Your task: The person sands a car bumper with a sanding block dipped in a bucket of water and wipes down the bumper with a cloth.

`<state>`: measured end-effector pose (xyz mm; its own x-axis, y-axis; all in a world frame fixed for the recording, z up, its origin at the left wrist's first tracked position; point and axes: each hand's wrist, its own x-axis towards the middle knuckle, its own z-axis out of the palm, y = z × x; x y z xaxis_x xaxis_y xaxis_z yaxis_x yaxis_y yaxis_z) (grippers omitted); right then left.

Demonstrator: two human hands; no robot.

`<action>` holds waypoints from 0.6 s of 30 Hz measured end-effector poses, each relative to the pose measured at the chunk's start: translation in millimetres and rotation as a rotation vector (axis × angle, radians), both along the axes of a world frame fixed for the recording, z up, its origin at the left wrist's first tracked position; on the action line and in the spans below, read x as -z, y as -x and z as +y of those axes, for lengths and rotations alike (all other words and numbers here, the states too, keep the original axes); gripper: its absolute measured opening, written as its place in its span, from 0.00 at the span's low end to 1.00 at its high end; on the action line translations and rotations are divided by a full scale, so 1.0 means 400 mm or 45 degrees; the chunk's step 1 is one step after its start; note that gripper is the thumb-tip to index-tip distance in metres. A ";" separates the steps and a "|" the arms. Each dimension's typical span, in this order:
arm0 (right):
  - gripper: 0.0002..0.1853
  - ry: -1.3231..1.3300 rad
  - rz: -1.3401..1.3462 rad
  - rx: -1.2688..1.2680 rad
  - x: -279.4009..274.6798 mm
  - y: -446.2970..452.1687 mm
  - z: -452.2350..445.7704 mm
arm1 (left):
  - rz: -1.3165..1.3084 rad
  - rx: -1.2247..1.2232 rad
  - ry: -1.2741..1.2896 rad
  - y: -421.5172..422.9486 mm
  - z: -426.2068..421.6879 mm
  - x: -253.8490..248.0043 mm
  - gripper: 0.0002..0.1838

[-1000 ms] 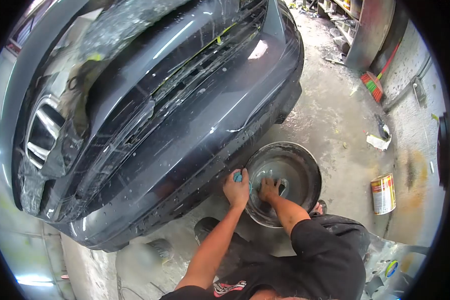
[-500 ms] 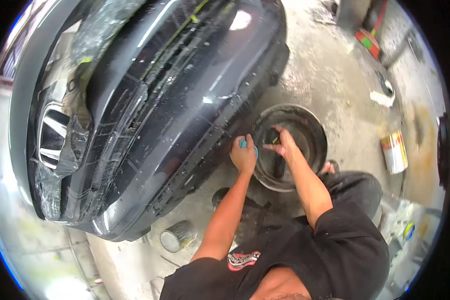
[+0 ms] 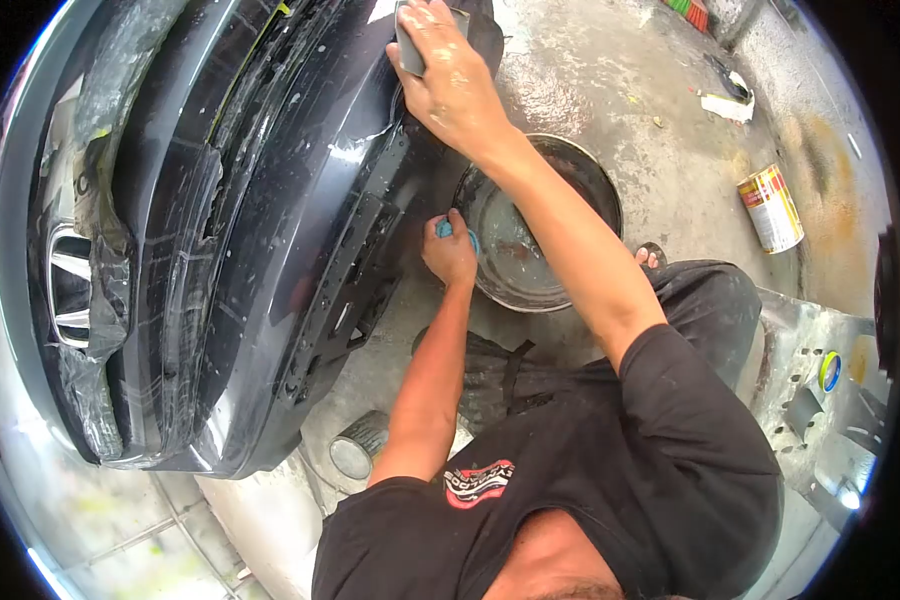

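My right hand lies on the upper part of the dark car bumper, its fingers closed over a flat grey piece that looks like sandpaper. Low beside the bumper, my left hand is closed around a light-blue cloth or sponge, mostly hidden in the fingers. Just right of that hand stands a round dark basin holding murky water. My right forearm crosses above it. Water drops and wet streaks cover the bumper.
A paint-stained can sits on the floor below the bumper, near my left arm. Another can stands at the right by the wall. Plastic film covers part of the car front. A broom head shows at the top.
My right hand has left the basin and moved up onto the bumper with the grey sandpaper. My left hand keeps the blue piece beside the basin. The view has shifted.
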<state>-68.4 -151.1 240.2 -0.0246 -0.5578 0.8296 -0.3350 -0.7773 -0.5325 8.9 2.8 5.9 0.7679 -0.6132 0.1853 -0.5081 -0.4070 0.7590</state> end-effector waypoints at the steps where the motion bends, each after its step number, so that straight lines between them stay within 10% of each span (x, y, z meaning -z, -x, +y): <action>1: 0.23 0.020 0.038 0.045 0.031 -0.028 -0.010 | -0.036 0.001 0.031 0.000 0.002 0.009 0.20; 8: 0.32 0.061 0.170 -0.229 0.115 -0.094 0.219 | -0.165 0.162 -0.058 -0.032 0.013 0.103 0.21; 14: 0.26 0.048 0.013 -0.072 0.069 -0.093 -0.003 | 0.069 0.015 -0.026 -0.013 -0.002 0.043 0.19; 18: 0.26 0.120 0.233 -0.254 0.106 -0.120 0.241 | -0.352 0.180 -0.046 -0.039 0.012 0.137 0.18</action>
<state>-20.5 -54.6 197.9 0.2331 -0.4567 0.8585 -0.2544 -0.8807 -0.3995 24.4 7.5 -49.1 0.5981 -0.7204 0.3512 -0.7468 -0.3420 0.5703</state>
